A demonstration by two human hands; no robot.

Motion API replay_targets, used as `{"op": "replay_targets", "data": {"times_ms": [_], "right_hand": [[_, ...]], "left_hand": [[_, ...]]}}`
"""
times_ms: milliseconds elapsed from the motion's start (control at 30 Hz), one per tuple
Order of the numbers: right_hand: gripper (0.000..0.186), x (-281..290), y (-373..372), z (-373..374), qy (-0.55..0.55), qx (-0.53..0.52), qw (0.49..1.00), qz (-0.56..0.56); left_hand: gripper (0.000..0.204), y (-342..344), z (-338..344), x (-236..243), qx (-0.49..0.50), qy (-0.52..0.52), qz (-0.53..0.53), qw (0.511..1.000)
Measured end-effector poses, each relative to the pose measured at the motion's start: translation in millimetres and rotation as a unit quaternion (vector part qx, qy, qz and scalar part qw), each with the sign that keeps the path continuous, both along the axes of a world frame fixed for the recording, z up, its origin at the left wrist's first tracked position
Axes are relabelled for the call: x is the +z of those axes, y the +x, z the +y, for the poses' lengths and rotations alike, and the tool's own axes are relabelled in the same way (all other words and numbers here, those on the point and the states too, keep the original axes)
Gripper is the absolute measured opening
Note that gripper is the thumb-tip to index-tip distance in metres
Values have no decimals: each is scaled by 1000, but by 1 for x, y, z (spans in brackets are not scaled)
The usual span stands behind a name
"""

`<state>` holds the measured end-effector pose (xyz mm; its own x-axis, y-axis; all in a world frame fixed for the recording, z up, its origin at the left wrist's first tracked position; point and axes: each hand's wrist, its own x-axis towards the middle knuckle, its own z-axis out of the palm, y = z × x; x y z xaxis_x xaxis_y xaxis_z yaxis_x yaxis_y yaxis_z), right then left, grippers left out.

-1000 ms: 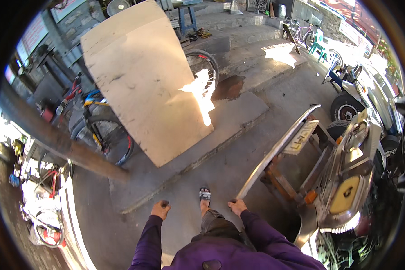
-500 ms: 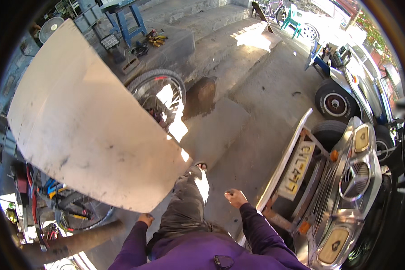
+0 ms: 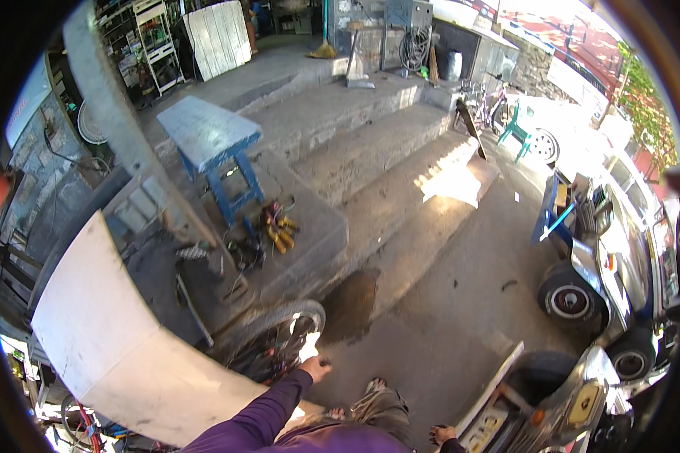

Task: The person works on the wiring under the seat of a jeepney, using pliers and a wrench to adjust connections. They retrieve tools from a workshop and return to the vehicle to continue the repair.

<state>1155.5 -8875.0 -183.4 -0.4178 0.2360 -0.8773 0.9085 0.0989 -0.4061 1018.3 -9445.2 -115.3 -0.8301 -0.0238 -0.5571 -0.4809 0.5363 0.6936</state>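
My left hand (image 3: 317, 368) reaches forward with its fingers curled closed, and I see nothing in them. It is close to a bicycle wheel (image 3: 304, 308), apart from it as far as I can tell. A large pale, bent panel (image 3: 159, 370) with dark smudges lies left of my arm. Low on the right, my right hand (image 3: 443, 435) is partly cut off by the frame edge. Its fingers are curled in, with dark spots at the tips; whether a small thing is in them is hidden. Beside it stands a vehicle's front bumper (image 3: 499, 385).
A blue bench (image 3: 208, 132) stands on the concrete step ahead, with yellow-handled tools (image 3: 281, 232) beside it. Broad steps (image 3: 370, 151) rise beyond. A silver vehicle with a thick tyre (image 3: 570, 300) is on the right. Farther off are a green chair (image 3: 515, 132) and a broom (image 3: 323, 47).
My view has lifted and turned, showing more of the steps and bench. My left hand has swung forward, the right one back. The pale panel and bumper now sit lower in view.
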Motion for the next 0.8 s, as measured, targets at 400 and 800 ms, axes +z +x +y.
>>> {"op": "replay_targets", "data": {"times_ms": [400,800], "right_hand": [[29,-71,-503,-32,42,675,732,-81],[24,118,-1107,-208,88,292,944,125]], "left_hand": [[34,-364,-51,49,198,-90,20,976],[40,-706,-177,50,263,-125,-33,956]]}}
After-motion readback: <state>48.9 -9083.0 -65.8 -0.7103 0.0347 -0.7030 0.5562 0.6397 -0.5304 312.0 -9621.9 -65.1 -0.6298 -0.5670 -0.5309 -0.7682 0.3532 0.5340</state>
